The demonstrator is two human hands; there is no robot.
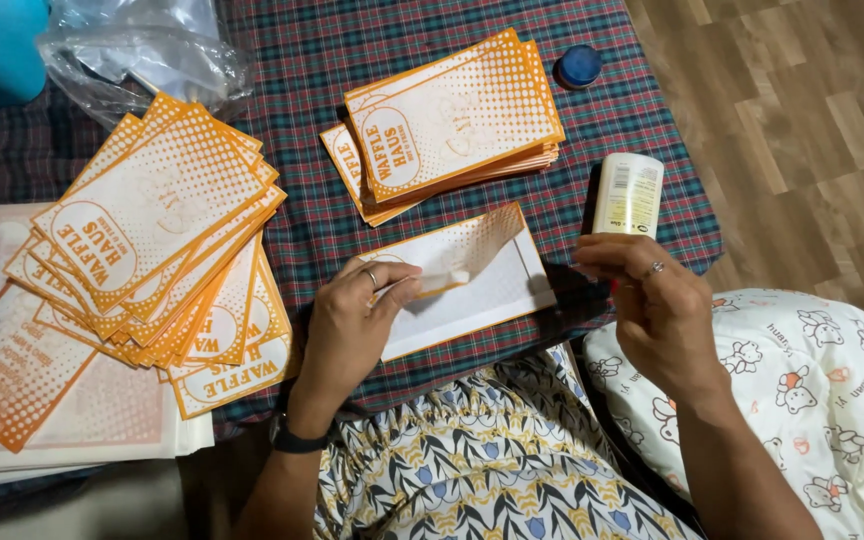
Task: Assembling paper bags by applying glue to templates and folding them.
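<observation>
Pressing down with our left hand [352, 320], we hold a white and orange paper bag [467, 275] flat on the plaid cloth [592, 110], near its front edge just ahead of our lap. Our fingers [392, 290] lie close together on the bag's left end, thumb and forefinger meeting over the folded flap, so the hand is closed down on the paper rather than spread.

Our right hand [657, 305] hovers off the bag's right end, its fingertips pinched together on something small with a touch of red; we cannot tell what it is. Just beyond it a white glue bottle [629, 193] stands uncapped near the cloth's right edge, and its blue cap [579, 66] lies well apart toward the far right corner.

Doing this well, we judge, means keeping the flap square to the bag's edges, pressing evenly along the whole fold, and keeping the paper from sliding on the cloth.

A stack of finished bags [452, 120] sits toward the far side, and a fanned pile of bags [162, 235] spreads along the left side.
</observation>
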